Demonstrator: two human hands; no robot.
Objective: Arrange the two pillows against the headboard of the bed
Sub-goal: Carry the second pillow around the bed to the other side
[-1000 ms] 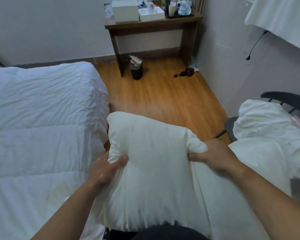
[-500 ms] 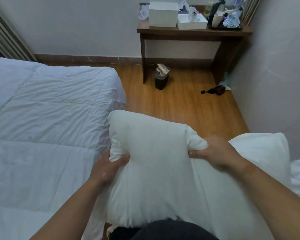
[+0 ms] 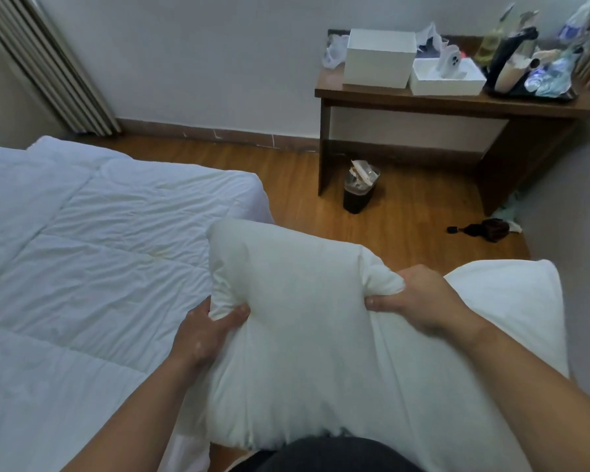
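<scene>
The left hand [image 3: 201, 330] is closed on the left edge of a plump, cream-white fabric pillow [image 3: 300, 338], thumb on top and fingers tucked behind a bunched fold. The right hand [image 3: 419, 301] is clenched on a gathered knot of cloth at that pillow's upper right corner. Held between the two, the pillow hangs in front of the person's body, over the strip of wooden floor [image 3: 406, 226] beside the bed, not resting on anything visible.

Just behind the right hand and forearm lies a second white pillow [image 3: 511, 308], touching or pressed against the first; whether the right hand also has hold of it cannot be told. To the left spreads the bed with its wrinkled white quilted duvet [image 3: 82, 260]. No headboard is in view, so neither pillow looks placed yet, and the carry to the head of the bed is likely what remains.

The risks, as I judge them: the right grip is on loose cloth rather than the filling, so the pillow could sag or twist free on a swing toward the bed. The second pillow, if only wedged, could slide to the floor. Farther off, a small dark waste bin [image 3: 360, 192] stands under the brown wooden desk [image 3: 457, 103], well clear of the pillows.
</scene>
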